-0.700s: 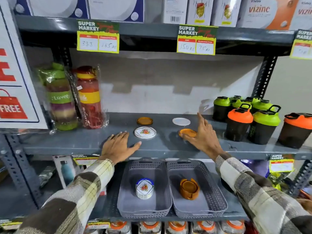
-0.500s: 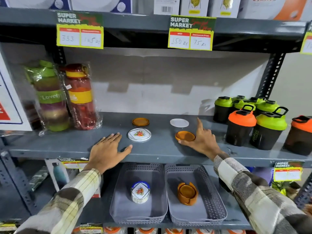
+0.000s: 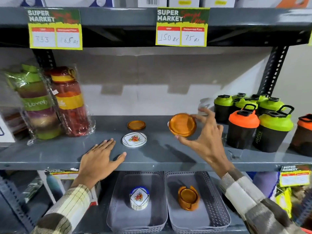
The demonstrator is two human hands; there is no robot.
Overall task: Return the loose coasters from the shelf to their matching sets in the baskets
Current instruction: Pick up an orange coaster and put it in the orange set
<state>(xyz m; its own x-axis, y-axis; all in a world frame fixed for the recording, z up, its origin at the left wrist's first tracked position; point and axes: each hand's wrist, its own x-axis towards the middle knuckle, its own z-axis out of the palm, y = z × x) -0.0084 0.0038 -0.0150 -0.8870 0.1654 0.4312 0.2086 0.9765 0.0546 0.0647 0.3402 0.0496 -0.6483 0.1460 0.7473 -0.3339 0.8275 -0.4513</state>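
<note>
My right hand grips an orange wooden coaster, tilted up and lifted off the grey shelf. A sliver of a white coaster shows behind it. Another orange coaster lies flat further left, and a white floral coaster lies in front of it. My left hand rests flat on the shelf with fingers spread, just left of the floral coaster. Below, the left grey basket holds the floral coaster set. The right grey basket holds the orange coaster set.
Wrapped bottles stand at the shelf's left. Green and orange lidded shaker bottles crowd the right side, close to my right hand. Price tags hang from the shelf above. A perforated upright stands at the back right.
My right hand has picked the orange coaster up from the shelf and tilted it on edge. The left hand has stayed flat on the shelf. The view has shifted closer.
</note>
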